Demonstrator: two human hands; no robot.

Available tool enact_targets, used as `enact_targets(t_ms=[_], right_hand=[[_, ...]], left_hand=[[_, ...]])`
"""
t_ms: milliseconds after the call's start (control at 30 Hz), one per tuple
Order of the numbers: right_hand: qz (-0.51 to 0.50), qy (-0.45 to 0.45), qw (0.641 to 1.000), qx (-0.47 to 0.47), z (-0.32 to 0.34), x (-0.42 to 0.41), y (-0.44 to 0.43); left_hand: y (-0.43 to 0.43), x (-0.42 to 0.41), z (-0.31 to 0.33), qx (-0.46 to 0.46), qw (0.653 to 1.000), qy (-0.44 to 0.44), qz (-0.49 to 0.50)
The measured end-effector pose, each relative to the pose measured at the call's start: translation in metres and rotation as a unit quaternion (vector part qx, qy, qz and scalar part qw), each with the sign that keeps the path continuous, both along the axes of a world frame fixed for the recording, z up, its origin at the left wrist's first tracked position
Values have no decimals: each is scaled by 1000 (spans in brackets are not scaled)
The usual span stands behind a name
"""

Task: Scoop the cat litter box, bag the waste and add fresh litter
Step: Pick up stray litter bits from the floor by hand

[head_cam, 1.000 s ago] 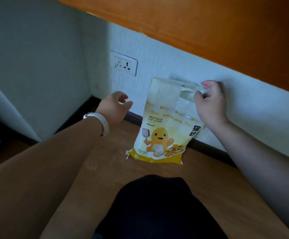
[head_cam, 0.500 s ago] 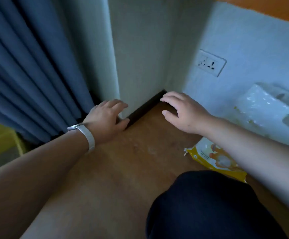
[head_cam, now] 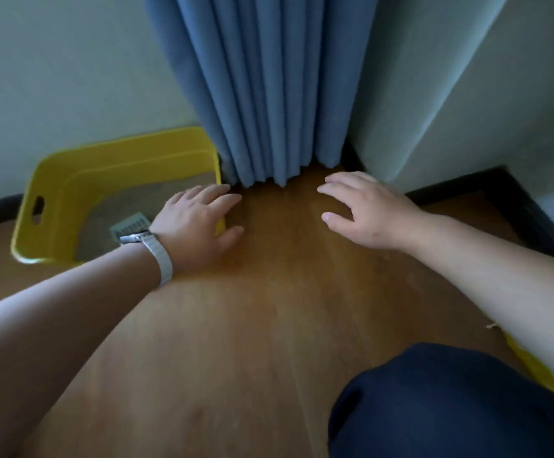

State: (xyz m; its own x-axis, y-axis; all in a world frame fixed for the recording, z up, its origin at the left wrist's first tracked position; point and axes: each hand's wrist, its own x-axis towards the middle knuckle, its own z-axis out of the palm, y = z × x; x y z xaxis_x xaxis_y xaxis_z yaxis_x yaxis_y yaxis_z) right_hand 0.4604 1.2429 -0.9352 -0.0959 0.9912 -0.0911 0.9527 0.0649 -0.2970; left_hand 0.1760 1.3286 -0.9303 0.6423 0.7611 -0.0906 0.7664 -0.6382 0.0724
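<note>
A yellow litter box [head_cam: 54,200] with grey litter stands on the wooden floor at the left, against the wall. A grey slotted scoop [head_cam: 130,224] lies in the litter, partly hidden by my left wrist. My left hand [head_cam: 199,223], with a white watch on its wrist, hovers over the box's right rim, fingers straight and holding nothing. My right hand [head_cam: 364,209] is spread open above the floor in front of the curtain, also holding nothing. Only a yellow corner of the litter bag [head_cam: 533,368] shows at the right edge under my right forearm.
A blue curtain [head_cam: 269,94] hangs to the floor right of the box. A wall corner with dark skirting [head_cam: 516,196] stands at the right. My dark-clad knee [head_cam: 434,404] fills the lower right. Bare wooden floor [head_cam: 252,325] lies between my arms.
My view has swung left from the litter bag to the curtain and litter box. My right hand let go of the bag's handle, and both hands moved left with the view.
</note>
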Motion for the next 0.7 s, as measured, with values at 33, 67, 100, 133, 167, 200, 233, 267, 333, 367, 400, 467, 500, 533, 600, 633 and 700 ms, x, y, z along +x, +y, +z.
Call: enact_targets(t_ms=[33,67,100,133,167,200,233,267,333,367,400,467,500,533,600,633,700], right_hand=[[23,5,1000,-5,-4,-9,10],[46,8,999,-9,-9,-18,21],[70,12,997,-14,-14,-28,32],[96,14,995,-18,-19,-39,43],[121,18,992,-21,-23,-51,52],[145,22,989,-25,-26,-62,61],[167,28,985,-30,-28,-74,68],[188,33,981,-36,-29,-86,73],[229,41,971,-46,-27,-107,81],[247,45,967,-49,-25,-117,84],[263,46,962,-51,-23,-126,86],[296,43,953,-52,-17,-139,88],[309,41,949,-50,-16,-144,88],[317,39,946,-47,-17,-148,89],[327,28,943,-48,-24,-155,88],[331,13,942,-57,-28,-160,86],[347,-22,934,-83,-39,-170,79]], left_hand=[[0,-12,-1,1,1000,3,13],[-1,-24,-2,2,1000,5,28],[-2,-35,-2,2,999,9,46],[-4,-47,-2,0,998,14,68],[-7,-58,-2,-2,996,20,88],[-11,-69,-1,-3,994,25,106],[-16,-79,1,-7,992,30,123],[-23,-88,5,-11,990,35,139],[-37,-104,15,-11,985,47,167],[-44,-112,19,-6,983,53,176],[-51,-120,23,1,982,58,180],[-64,-137,26,8,980,75,186],[-68,-146,24,5,979,87,187],[-71,-154,20,0,978,97,186],[-74,-168,7,-10,976,109,186],[-75,-175,-1,-19,976,111,184],[-80,-190,-19,-35,977,110,180]])
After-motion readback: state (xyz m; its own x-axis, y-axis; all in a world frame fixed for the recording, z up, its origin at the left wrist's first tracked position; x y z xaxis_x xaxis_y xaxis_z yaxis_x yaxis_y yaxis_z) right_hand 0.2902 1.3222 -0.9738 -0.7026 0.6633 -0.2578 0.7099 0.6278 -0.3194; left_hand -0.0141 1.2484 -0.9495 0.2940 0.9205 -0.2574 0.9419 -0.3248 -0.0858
